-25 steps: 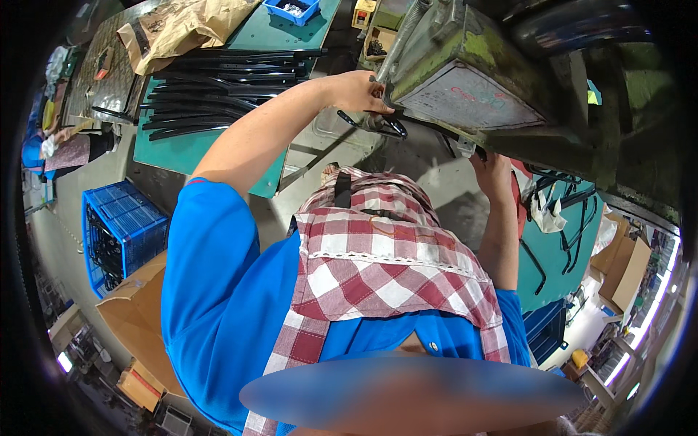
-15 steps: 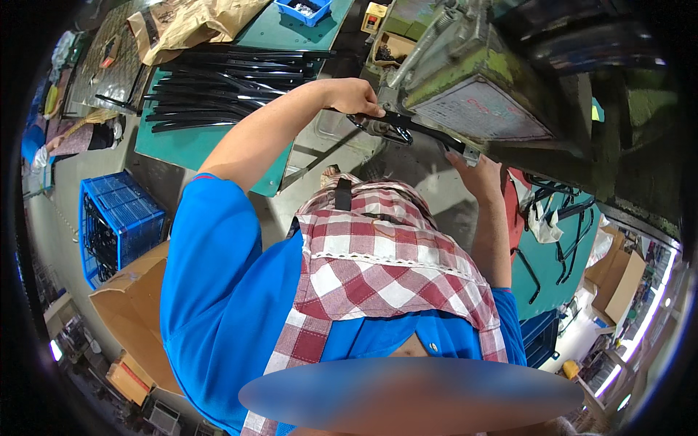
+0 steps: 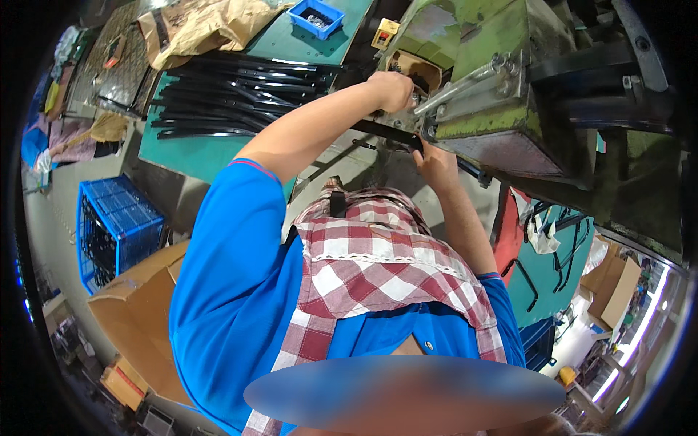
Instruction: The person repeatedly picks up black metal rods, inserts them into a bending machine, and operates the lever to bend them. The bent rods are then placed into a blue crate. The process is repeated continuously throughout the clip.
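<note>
Your right hand (image 3: 440,164) grasps a long, glossy black bar (image 3: 389,132) beside the green steel machine (image 3: 480,149), seemingly mid-handling; I cannot tell your left hand's (image 3: 393,91) grip. A pile of similar black bars (image 3: 233,98) lies unheld toward the green tabletop's (image 3: 182,154) right edge.

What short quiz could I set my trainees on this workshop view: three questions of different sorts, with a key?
1. Short answer: Which of the person's hands grips the long black bar beside the machine?
2. True or false: The small blue bin stands on the floor.
3. Fill in the blank: The apron has a dark red and white ____ pattern.

Key:
1. The right hand.
2. False; it sits on the green table.
3. Checked.
</note>
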{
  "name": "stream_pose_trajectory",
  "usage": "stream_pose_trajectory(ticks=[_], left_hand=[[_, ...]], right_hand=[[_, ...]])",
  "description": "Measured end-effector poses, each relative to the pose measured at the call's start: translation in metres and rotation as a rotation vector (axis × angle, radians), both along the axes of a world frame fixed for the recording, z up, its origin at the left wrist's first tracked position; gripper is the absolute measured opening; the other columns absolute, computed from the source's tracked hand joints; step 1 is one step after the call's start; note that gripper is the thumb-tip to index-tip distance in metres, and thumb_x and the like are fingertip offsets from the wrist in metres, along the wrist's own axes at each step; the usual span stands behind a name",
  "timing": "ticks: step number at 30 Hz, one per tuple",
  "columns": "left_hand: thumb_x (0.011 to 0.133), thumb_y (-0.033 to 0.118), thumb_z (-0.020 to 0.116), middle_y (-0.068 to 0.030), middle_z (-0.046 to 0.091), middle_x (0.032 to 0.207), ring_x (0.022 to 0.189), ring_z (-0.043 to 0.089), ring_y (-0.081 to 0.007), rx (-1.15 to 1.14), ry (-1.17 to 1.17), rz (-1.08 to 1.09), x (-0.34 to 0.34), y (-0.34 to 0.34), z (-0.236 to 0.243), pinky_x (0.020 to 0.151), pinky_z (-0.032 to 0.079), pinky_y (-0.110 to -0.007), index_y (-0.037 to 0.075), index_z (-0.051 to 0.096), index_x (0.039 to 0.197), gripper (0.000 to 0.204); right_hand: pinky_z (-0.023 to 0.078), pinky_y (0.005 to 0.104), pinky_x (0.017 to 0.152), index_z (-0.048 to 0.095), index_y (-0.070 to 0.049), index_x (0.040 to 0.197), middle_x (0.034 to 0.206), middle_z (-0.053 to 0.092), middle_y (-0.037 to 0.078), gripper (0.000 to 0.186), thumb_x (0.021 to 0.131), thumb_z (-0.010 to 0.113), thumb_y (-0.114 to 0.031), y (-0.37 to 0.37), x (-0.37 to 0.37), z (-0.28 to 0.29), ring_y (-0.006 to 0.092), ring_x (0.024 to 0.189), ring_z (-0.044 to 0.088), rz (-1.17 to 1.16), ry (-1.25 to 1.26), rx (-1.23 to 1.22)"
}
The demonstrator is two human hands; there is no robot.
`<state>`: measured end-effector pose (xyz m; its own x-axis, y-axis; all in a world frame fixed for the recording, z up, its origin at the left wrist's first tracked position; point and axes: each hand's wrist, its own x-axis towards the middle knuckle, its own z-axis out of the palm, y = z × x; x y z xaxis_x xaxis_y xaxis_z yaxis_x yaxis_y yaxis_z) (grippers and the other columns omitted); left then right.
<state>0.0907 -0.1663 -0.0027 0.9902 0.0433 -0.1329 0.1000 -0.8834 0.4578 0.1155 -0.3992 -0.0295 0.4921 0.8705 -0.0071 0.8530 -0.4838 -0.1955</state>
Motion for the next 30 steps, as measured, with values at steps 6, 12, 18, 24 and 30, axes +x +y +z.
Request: stream_pose_trajectory(ticks=[6, 12, 18, 24, 30], left_hand=[[0.078, 0.01, 0.055, -0.0152, 0.069, 0.093, 0.093, 0.066, -0.0312, 0.194, -0.027, 0.171, 0.062, 0.002, -0.026, 0.079, 0.052, -0.04, 0.007, 0.071, 0.087, 0.018], [0.083, 0.015, 0.054, -0.0107, 0.071, 0.093, 0.089, 0.069, -0.0264, 0.326, 0.016, 0.134, 0.099, 0.019, -0.083, 0.076, 0.053, -0.039, 0.01, 0.073, 0.089, 0.02], [0.083, 0.014, 0.057, -0.0092, 0.071, 0.091, 0.087, 0.069, -0.0246, 0.325, 0.059, 0.144, 0.104, 0.016, -0.083, 0.068, 0.055, -0.038, 0.011, 0.074, 0.086, 0.018], [0.081, 0.014, 0.058, -0.0084, 0.071, 0.089, 0.087, 0.069, -0.025, 0.342, 0.023, 0.125, 0.096, 0.015, -0.082, 0.072, 0.054, -0.036, 0.012, 0.074, 0.086, 0.017], [0.082, 0.014, 0.057, -0.0096, 0.071, 0.092, 0.088, 0.069, -0.0244, 0.344, 0.05, 0.106, 0.098, 0.016, -0.085, 0.072, 0.055, -0.037, 0.012, 0.073, 0.086, 0.017]], right_hand=[[0.044, 0.0473, 0.088, 0.066, -0.002, 0.102, 0.096, 0.065, 0.019, 0.034, 0.077, 0.07, -0.024, -0.008, -0.015, 0.01, 0.0348, 0.097, 0.06, -0.153, 0.068, -0.063], [0.04, 0.049, 0.095, 0.055, -0.006, 0.124, 0.119, 0.055, 0.022, 0.052, 0.081, 0.068, -0.031, -0.007, -0.021, 0.018, 0.0415, 0.112, 0.05, -0.089, -0.159, -0.006], [0.041, 0.0501, 0.093, 0.047, -0.002, 0.129, 0.121, 0.052, 0.026, 0.056, 0.085, 0.064, -0.034, -0.012, -0.03, 0.013, 0.043, 0.11, 0.051, -0.231, -0.04, -0.1], [0.044, 0.0512, 0.088, 0.057, -0.009, 0.118, 0.099, 0.064, 0.019, 0.039, 0.082, 0.063, -0.025, -0.022, -0.017, -0.001, 0.0415, 0.095, 0.06, -0.039, -0.055, 0.087], [0.044, 0.0508, 0.084, 0.057, -0.008, 0.114, 0.098, 0.063, 0.019, 0.037, 0.08, 0.063, -0.023, -0.024, -0.02, -0.004, 0.0416, 0.094, 0.058, -0.108, -0.115, 0.032]])
